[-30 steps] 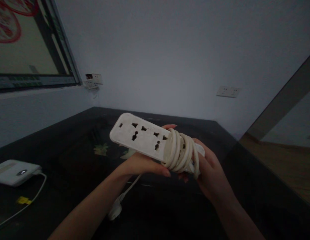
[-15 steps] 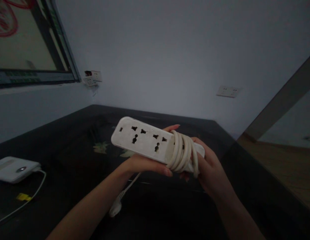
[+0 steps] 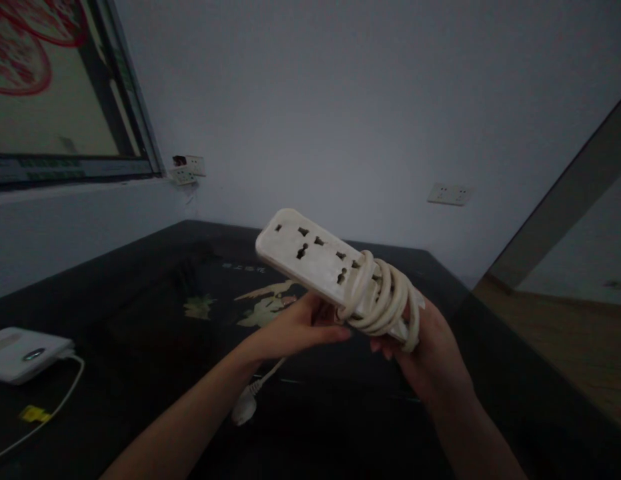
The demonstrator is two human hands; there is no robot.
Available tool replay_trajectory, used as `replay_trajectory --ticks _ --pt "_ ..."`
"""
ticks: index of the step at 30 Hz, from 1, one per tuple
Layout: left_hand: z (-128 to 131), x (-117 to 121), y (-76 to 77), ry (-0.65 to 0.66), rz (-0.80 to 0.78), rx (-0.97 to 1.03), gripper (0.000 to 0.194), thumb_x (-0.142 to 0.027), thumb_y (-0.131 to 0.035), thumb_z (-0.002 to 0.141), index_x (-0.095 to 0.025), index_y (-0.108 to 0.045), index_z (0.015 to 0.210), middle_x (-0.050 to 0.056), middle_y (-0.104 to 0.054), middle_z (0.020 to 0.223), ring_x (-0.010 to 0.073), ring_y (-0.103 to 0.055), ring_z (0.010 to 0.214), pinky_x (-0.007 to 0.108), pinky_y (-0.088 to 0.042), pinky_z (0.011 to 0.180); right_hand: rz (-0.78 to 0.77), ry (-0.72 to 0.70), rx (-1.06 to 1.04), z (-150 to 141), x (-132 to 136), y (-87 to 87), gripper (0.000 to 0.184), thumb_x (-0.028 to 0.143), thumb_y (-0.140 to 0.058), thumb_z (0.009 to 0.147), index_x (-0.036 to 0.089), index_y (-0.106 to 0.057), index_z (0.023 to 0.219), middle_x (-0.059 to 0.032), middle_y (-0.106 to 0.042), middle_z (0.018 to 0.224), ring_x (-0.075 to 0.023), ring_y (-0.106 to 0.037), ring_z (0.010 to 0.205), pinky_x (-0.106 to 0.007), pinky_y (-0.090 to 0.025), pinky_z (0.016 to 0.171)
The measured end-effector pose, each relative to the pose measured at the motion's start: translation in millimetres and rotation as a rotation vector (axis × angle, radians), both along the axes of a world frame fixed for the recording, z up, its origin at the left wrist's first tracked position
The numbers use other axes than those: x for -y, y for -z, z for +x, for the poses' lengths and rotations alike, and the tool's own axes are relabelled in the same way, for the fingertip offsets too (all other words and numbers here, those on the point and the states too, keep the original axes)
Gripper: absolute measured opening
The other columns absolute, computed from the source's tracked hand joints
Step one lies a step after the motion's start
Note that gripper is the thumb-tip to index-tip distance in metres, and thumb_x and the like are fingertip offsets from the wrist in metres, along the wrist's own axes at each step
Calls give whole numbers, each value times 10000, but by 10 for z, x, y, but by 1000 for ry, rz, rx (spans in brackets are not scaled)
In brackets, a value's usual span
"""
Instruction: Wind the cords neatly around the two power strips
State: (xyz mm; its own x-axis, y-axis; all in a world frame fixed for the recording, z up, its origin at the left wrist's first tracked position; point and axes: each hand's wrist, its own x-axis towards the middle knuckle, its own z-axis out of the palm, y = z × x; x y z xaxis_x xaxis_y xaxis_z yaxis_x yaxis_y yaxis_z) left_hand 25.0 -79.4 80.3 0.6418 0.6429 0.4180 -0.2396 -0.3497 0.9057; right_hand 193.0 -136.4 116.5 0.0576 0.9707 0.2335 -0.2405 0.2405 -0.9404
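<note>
A white power strip (image 3: 315, 250) is held up at a tilt, its socket face toward me. Several turns of its off-white power cord (image 3: 385, 300) wrap its right part. My right hand (image 3: 430, 347) grips the strip's right end, with fingertips showing beneath it. Close under the strip's lower edge, my left hand (image 3: 300, 330) is closed around the loose stretch of cord, thumb pointing right; its other fingers are partly hidden. The cord comes out below my left wrist and ends in a white plug (image 3: 245, 405) hanging over the dark tabletop.
The glossy black table (image 3: 155, 267) carries a floral and bird print. At left lies a white box-shaped device (image 3: 27, 353) with a thin white cable (image 3: 73, 387) and a yellow tag (image 3: 35, 414). Wall sockets (image 3: 449, 194) are on the wall behind; a window (image 3: 50, 100) is at upper left.
The strip has tipped more steeply, its left end moving up and right. My left fingers have come away from its far edge and curled below it. The plug has shifted slightly right and up.
</note>
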Motion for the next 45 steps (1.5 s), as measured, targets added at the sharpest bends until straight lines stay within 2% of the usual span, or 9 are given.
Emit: replay_trajectory --ticks 3,6,11,15,21,27,35,41,45 --pt "63 -7 27 -183 37 -91 342 -442 -513 896 -157 -575 1076 58 -622 899 186 -588 856 346 -466 828 37 107 -11 35 -86 -3 204 385 -611 780 186 -610 823 21 -557 535 -95 -497 401 -186 -367 324" --pt "107 14 30 -350 84 -281 331 -399 -356 966 -158 -575 905 -10 -531 694 132 -509 649 262 -425 640 56 193 -53 66 -208 46 167 357 -625 766 194 -593 763 19 -567 542 -103 -511 429 -195 -371 348" --pt "120 53 -20 -530 325 -578 300 -293 -315 975 -171 -544 823 0 -570 693 144 -533 636 259 -392 622 80 227 -118 71 -376 181 203 376 -654 748 191 -570 751 36 -562 533 -99 -505 417 -203 -382 363" --pt "67 90 -112 -625 458 -810 297 -294 -304 979 -176 -549 861 30 -624 718 183 -597 649 278 -406 608 84 235 -72 98 -456 256 204 372 -657 759 197 -553 774 44 -576 556 -96 -514 423 -206 -404 380" --pt "1 207 -250 -665 612 -1104 308 -281 -305 978 -162 -589 958 111 -696 799 274 -670 704 351 -464 620 115 274 50 291 -593 333 196 359 -651 777 192 -561 827 54 -583 597 -92 -508 425 -207 -419 388" --pt "-116 204 -302 -723 714 -1124 329 -332 -367 967 -175 -644 883 100 -704 806 252 -668 724 315 -456 611 48 156 326 484 -583 258 180 329 -628 777 180 -589 870 56 -581 547 -103 -499 384 -208 -402 365" --pt "-173 254 -388 -553 943 -1141 197 -232 -463 933 -174 -648 905 76 -709 781 225 -670 695 278 -438 568 -1 55 561 630 -443 119 154 288 -599 772 195 -582 895 50 -585 591 -123 -537 412 -225 -435 373" --pt "-120 291 -344 -509 1048 -1092 144 -175 -512 903 -146 -651 926 65 -692 717 201 -655 646 292 -465 606 8 48 672 459 -475 189 162 323 -567 785 192 -543 878 40 -565 631 -127 -549 438 -246 -462 400" --pt "-129 266 -371 -462 1030 -1162 143 -247 -560 896 -160 -672 876 43 -710 737 191 -663 674 278 -443 601 -20 -67 751 449 -505 233 170 323 -537 809 188 -517 909 34 -557 623 -127 -549 463 -239 -457 426"
